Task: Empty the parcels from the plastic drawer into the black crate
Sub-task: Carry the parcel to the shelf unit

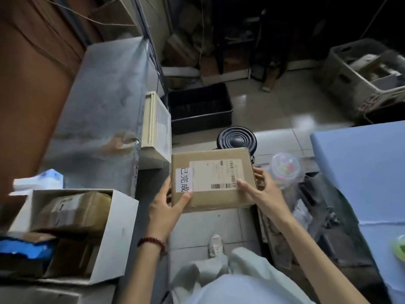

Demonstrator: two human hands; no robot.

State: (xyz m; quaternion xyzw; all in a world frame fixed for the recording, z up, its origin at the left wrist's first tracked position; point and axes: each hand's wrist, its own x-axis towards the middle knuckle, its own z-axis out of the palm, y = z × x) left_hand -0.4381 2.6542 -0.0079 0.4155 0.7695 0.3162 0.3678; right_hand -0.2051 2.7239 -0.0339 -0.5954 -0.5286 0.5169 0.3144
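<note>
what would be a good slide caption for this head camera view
A labelled cardboard parcel held by the left hand and right hand, short of the black crate.

Parcel [213, 200]: matt brown cardboard carrying white paper labels [215, 175], smooth and printed. Crate [199, 108]: black plastic with a dull sheen. Drawer [119, 233]: smooth white walls, matt. Worktop [105, 95]: dull grey sheet metal, mottled and dented. Floor [274, 99]: pale tiles, glossy with reflections. Stool [236, 140]: black, glossy, ringed top. Table cover [361, 172]: matt blue cloth. Basket [156, 121]: cream slatted plastic. Tub [285, 166]: clear plastic. Bracelet [151, 240]: dark red beads.
</note>
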